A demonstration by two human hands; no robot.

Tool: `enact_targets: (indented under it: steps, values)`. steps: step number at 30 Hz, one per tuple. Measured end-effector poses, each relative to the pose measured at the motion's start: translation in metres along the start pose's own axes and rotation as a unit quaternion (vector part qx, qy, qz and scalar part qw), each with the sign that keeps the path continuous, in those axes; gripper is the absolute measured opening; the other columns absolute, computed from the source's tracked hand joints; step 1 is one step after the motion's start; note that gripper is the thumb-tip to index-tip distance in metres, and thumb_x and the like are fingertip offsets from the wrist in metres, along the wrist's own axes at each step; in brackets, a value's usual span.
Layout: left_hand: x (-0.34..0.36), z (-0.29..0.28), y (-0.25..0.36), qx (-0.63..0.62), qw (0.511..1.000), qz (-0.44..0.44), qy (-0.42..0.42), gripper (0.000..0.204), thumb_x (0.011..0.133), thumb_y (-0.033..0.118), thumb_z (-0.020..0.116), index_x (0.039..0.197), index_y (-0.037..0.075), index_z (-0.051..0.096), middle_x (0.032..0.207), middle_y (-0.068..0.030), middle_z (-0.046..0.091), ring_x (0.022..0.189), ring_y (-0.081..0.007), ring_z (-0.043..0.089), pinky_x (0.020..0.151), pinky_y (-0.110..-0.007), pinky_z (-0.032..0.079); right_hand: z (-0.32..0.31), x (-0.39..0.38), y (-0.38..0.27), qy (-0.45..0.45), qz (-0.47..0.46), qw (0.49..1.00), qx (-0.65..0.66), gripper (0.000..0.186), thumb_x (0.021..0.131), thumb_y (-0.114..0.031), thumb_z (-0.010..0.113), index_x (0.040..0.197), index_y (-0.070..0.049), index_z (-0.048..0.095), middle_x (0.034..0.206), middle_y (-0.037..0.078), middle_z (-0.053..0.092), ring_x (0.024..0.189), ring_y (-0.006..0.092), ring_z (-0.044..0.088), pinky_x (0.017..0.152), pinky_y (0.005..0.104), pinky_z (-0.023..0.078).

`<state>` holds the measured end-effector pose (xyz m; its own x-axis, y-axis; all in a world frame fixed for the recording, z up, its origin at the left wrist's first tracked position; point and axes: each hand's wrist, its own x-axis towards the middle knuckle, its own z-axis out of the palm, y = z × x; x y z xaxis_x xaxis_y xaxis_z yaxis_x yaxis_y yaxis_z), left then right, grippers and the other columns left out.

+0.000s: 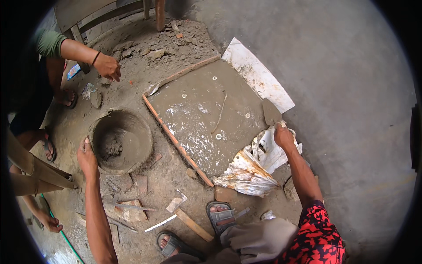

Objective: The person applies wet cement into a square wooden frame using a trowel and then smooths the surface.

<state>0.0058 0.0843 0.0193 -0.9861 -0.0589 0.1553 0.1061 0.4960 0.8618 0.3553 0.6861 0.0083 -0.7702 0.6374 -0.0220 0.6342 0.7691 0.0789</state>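
My left hand (88,159) is closed on the near left rim of a round mortar bucket (140,148), which stands on the ground with a little wet cement (111,147) in the bottom. At the right, my right hand (284,135) grips a trowel (271,112), its grey blade lying over the right edge of a wet cement slab (198,110). Several small white rings (219,137) and a thin curved piece (220,112) show in the slab's surface. A wooden strip (176,141) borders the slab's left side. Under my right forearm lies a crumpled, stained white sack (250,176).
A co-worker's hand (107,66) hangs at the upper left; another person's hand (50,223) is at the lower left. Rubble (154,53) lies beyond the slab, and a stained white sheet (259,79) along its far right. Wood offcuts (193,225) lie near my sandalled feet.
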Motion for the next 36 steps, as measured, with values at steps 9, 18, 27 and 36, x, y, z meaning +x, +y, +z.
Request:
enact_targets:
  steps: [9, 18, 27, 36]
  values:
    - [0.002, 0.002, -0.005, 0.021, 1.0, 0.02, -0.003, 0.037, 0.099, 0.025, 0.046, 0.116, -0.005, 0.06, 0.106, -0.0143, 0.065, 0.098, -0.0215, 0.058, 0.091, -0.033, 0.042, 0.016, 0.017, -0.015, -0.058, 0.022, 0.998, -0.026, 0.033, 0.09, -0.016, 0.039, 0.118, -0.004, 0.05, 0.103, 0.032, 0.059, 0.092, 0.0464, 0.062, 0.079, 0.0522, 0.05]
    - [0.006, 0.008, -0.004, -0.014, 1.0, 0.004, -0.025, 0.038, 0.099, 0.025, 0.046, 0.115, -0.007, 0.059, 0.106, -0.0142, 0.065, 0.097, -0.0204, 0.058, 0.091, -0.032, 0.042, 0.025, 0.01, -0.006, -0.025, 0.016, 0.999, 0.021, 0.034, 0.09, -0.018, 0.041, 0.12, -0.006, 0.051, 0.104, 0.031, 0.059, 0.093, 0.046, 0.061, 0.08, 0.0523, 0.049]
    - [0.018, -0.003, -0.037, -0.001, 1.0, 0.001, -0.012, 0.038, 0.099, 0.025, 0.045, 0.118, -0.006, 0.059, 0.109, -0.0158, 0.065, 0.099, -0.0234, 0.059, 0.09, -0.034, 0.043, 0.029, 0.016, -0.011, -0.06, 0.016, 0.998, 0.017, 0.035, 0.091, -0.014, 0.039, 0.123, -0.007, 0.05, 0.11, 0.03, 0.057, 0.096, 0.0457, 0.061, 0.083, 0.0525, 0.048]
    - [0.016, 0.0, -0.033, 0.038, 0.999, 0.03, 0.008, 0.039, 0.098, 0.026, 0.046, 0.115, -0.006, 0.061, 0.107, -0.0174, 0.066, 0.097, -0.0248, 0.06, 0.09, -0.035, 0.043, 0.055, 0.014, 0.021, 0.042, 0.095, 0.994, 0.037, 0.034, 0.088, -0.016, 0.045, 0.121, -0.011, 0.051, 0.101, 0.028, 0.057, 0.091, 0.046, 0.061, 0.076, 0.0551, 0.048]
